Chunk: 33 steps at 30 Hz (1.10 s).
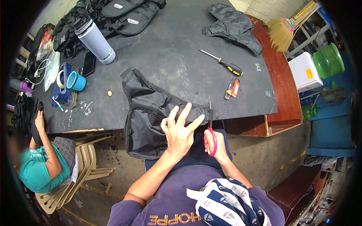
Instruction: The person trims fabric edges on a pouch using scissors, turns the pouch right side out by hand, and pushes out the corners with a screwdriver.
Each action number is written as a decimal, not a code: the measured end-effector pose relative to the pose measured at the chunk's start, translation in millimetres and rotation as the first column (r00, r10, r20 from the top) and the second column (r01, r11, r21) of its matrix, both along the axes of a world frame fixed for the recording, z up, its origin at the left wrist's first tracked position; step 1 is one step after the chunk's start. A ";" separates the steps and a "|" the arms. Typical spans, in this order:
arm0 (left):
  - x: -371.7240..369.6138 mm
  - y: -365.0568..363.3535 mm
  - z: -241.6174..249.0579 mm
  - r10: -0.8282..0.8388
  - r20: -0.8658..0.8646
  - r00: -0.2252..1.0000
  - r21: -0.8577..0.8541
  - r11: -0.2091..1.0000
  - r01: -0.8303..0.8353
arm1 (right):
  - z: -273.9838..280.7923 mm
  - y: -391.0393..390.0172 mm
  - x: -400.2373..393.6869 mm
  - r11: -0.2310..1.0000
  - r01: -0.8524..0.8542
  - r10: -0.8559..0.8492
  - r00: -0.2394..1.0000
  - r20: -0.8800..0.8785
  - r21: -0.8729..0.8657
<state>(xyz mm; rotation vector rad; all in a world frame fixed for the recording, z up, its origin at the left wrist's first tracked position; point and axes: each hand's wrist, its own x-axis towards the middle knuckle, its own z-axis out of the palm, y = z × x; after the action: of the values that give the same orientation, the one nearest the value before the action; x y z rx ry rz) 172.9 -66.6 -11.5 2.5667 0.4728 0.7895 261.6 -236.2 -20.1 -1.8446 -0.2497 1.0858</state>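
Observation:
A black fabric piece (149, 113) with bound edges lies at the table's near edge, its lower part hanging over. My left hand (180, 130) rests on it with the fingers spread, pressing near its narrow right end. In my right hand (215, 145) are scissors (212, 141) with a pink-red handle, fingers wrapped round the loops. Their blades point away from me, right at the strip end of the fabric.
The dark table (169, 67) carries a screwdriver (222, 63), a cutter and lighter (232, 89), another black fabric piece (235, 28), a grey tumbler (96, 43), a blue cup (76, 81), a phone (89, 64) and black bags (132, 17). A person (45, 165) sits at left.

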 end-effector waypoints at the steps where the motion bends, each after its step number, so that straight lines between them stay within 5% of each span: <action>1: -2.1 4.4 -0.6 -0.042 -0.013 0.999 0.010 0.999 0.042 | -8.0 -3.3 -0.2 1.000 0.001 -0.001 1.000 -0.002 -0.005; 4: -9.2 23.2 0.5 -0.125 -0.040 0.991 0.020 0.992 0.126 | -44.8 -18.5 3.8 0.926 0.048 0.004 0.991 -0.137 0.375; 8: -14.0 45.5 12.7 -0.316 -0.068 0.946 -0.003 0.948 0.317 | -16.9 -29.7 21.7 0.900 -0.169 0.211 0.976 -0.062 0.403; 21: -11.0 44.7 14.2 -0.302 -0.140 0.943 0.033 0.950 0.310 | 14.7 -43.0 53.1 0.919 -0.373 0.373 0.927 0.019 0.131; 33: -2.4 43.3 15.1 -0.202 -0.162 0.966 0.006 0.979 0.206 | 11.7 -49.8 45.1 0.993 -0.100 0.107 0.988 -0.111 0.062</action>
<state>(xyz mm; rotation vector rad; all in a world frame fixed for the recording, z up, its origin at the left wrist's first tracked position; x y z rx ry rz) 170.5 -23.3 3.6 2.6588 0.2418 0.5220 306.7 -286.1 -8.4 -1.7291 -0.3087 1.2396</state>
